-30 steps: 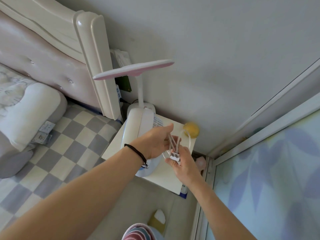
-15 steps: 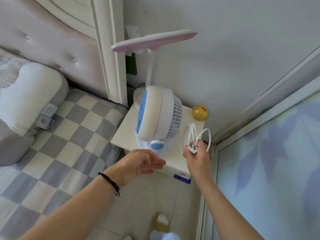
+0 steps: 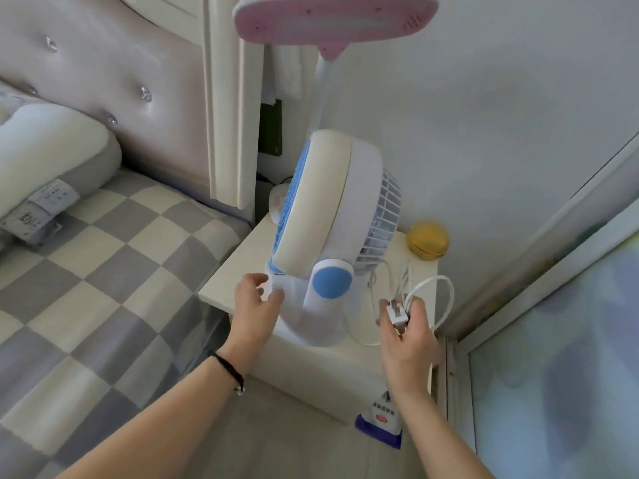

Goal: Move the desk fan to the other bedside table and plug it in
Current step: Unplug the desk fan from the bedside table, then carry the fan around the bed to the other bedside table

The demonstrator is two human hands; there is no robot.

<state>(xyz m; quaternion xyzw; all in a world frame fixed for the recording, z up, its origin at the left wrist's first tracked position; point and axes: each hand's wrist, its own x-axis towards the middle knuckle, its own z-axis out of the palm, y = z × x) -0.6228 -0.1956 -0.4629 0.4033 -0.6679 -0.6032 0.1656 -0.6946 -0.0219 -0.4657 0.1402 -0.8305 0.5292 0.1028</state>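
Observation:
A white and blue desk fan stands upright on the white bedside table, its blue front turned left toward the bed. My left hand hovers by the left side of the fan's base, fingers loosely spread, with the fingertips at or just off the base. My right hand grips the fan's white plug and the looped white cable to the right of the base.
A pink desk lamp hangs over the table from the back. A gold round ornament sits at the table's back right corner. The bed with its headboard lies left; a window frame stands right. A blue and white packet lies below the table.
The view has come closer to the table. My left hand rose from below the table edge to the fan's base. My right hand still grips the plug and cable.

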